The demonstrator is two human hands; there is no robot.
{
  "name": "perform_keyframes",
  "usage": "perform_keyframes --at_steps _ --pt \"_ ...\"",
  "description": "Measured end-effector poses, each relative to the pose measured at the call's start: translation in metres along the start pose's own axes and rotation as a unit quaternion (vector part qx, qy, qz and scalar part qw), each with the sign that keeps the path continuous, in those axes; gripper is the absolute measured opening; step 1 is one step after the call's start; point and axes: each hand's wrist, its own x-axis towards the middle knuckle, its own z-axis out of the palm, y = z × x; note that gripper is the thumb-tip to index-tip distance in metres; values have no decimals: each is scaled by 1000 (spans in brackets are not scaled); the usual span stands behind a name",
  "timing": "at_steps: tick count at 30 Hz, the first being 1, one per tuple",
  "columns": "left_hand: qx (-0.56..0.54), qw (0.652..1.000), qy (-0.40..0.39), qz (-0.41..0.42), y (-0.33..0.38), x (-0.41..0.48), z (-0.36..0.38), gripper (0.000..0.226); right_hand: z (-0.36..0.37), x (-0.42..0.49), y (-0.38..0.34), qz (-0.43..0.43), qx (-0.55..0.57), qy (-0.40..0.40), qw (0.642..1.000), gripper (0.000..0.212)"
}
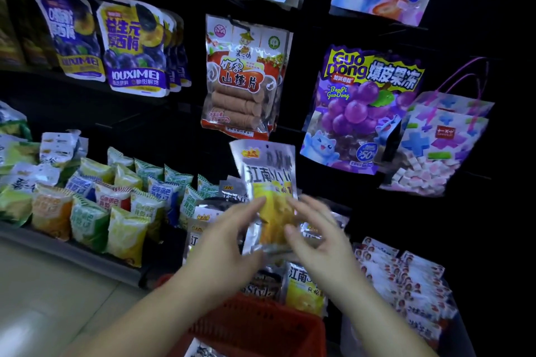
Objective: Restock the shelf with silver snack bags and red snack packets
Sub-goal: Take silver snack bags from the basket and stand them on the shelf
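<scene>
A silver snack bag (268, 177) with a yellow window stands upright in the air before the lower shelf. My left hand (226, 243) holds its lower left edge, and my right hand (319, 238) pinches its lower right edge between thumb and fingers; both are motion-blurred. Behind the hands, more silver bags (208, 213) lie on the shelf. Another silver bag (304, 288) stands in the red basket (255, 324) below my arms. Red and white snack packets (406, 287) are stacked at the lower right.
Green, yellow and orange small packets (95, 209) fill the shelf to the left. Hanging above are a hawthorn bag (240, 78), a purple grape jelly bag (362, 107) and a candy gift bag (441, 142). Prune bags (133, 46) stand on the upper left shelf.
</scene>
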Motion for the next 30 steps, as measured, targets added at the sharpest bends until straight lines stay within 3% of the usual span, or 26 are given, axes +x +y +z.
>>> perform_keyframes --at_steps 2,4,7,9,14,17,19,21,24,28,30 --pt "16 999 -5 49 1 -2 11 71 10 -3 -11 37 119 -35 992 42" --pt "-31 999 -23 31 3 -1 16 57 10 0 -16 87 194 -42 976 47" --pt "-193 980 -52 -25 14 6 15 26 4 5 -14 115 225 -16 967 49" --pt "-219 975 -33 -36 14 12 12 16 2 7 -9 125 201 8 972 60" --pt "-143 980 112 -76 -7 27 12 36 -2 10 -4 141 289 0 947 59" --pt "-275 952 81 -108 -7 31 16 39 -10 10 -5 134 270 1 954 77" --pt "-250 961 82 -82 -10 32 20 47 -16 10 -6 117 218 7 969 85" --pt "-180 978 81 -71 -12 33 22 55 -20 10 -4 96 175 9 980 82" --pt "-169 983 54 -51 -12 31 23 65 -17 10 2 81 132 6 988 68" --pt "-297 949 60 -84 -3 29 22 44 -14 10 5 92 137 8 986 59" --pt "-299 947 82 -83 -4 31 21 43 -17 10 4 93 136 -2 986 57"
